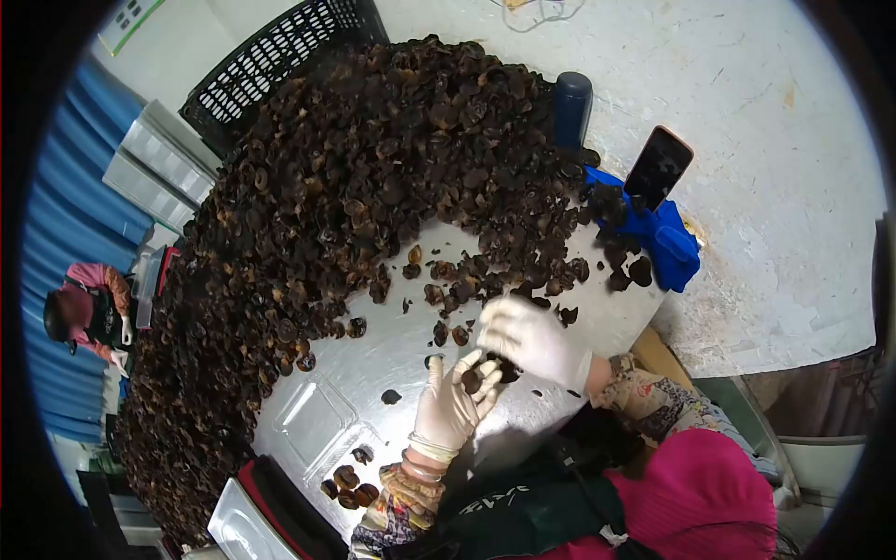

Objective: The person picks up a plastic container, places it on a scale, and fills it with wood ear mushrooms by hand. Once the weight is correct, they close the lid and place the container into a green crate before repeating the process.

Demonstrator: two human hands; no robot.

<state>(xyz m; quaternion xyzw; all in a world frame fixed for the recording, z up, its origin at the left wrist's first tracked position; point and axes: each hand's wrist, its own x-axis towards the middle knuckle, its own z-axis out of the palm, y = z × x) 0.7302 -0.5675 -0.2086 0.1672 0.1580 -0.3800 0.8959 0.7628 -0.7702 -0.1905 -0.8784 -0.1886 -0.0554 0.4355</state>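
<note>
My left hand (450, 406), in a white glove, is palm up with fingers curled around a dark brown, cup-shaped wood ear mushroom (471, 381). Just above and to the right is my right hand (537, 345), also gloved, its fingers stretched loosely leftward with nothing visible in them. Another dark piece (505, 370) shows beneath it. A huge heap of wood ear mushrooms (373, 159) curves around the metal table (373, 350). Several loose pieces lie between the heap and my hands. A clear plastic tray (313, 420) sits left of my left hand, with a few mushrooms (347, 478) near it.
A black plastic crate (275, 65) stands behind the heap. At the right are a dark bottle (572, 110), a phone (659, 168) propped upright and a blue cloth (672, 245). Clear containers (159, 168) stand at the left, near another gloved person (89, 313). A red-and-black bin (289, 504) is at lower left.
</note>
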